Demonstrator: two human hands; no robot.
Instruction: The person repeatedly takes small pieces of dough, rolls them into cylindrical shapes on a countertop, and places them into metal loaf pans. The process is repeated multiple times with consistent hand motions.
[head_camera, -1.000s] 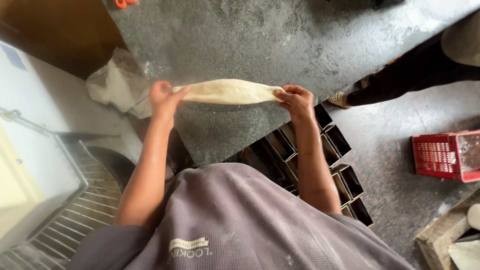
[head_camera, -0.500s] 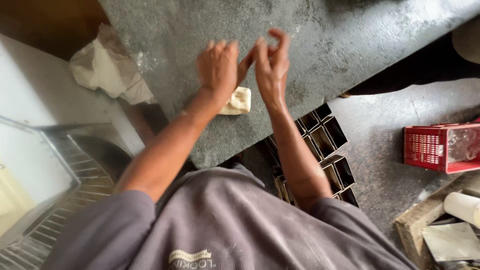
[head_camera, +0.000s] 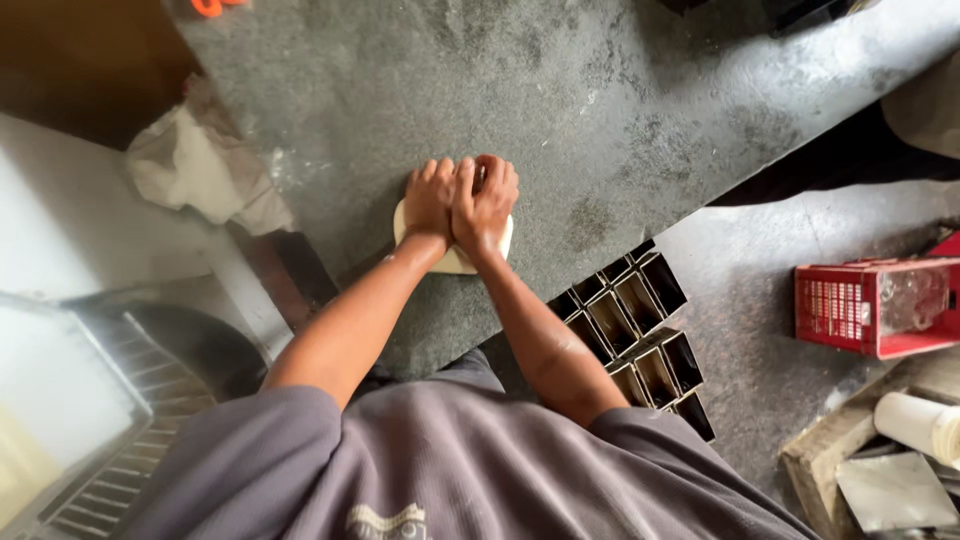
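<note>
Change: a second ago we have the dough stretched into a long rope in the air between both hands; half a second ago it's a small folded lump down on the surface. So the stretch is over and we're on to pressing.
Dough: pale lump lying flat on the grey stone surface, near its front edge, mostly hidden under our palms.
Left hand: flat on top of the dough, fingers together, pushing down.
Right hand: right beside it, touching the left, also bearing down on the dough. Neither hand is wrapped around it, just pressing.
Tins: rows of dark rectangular loaf tins below the surface edge; the ones we can see into look empty.
Crate: red plastic crate on the floor to the right, with something clear and bag-like in it, can't tell what.
Cloth: crumpled whitish rag at the left end of the surface.
</note>
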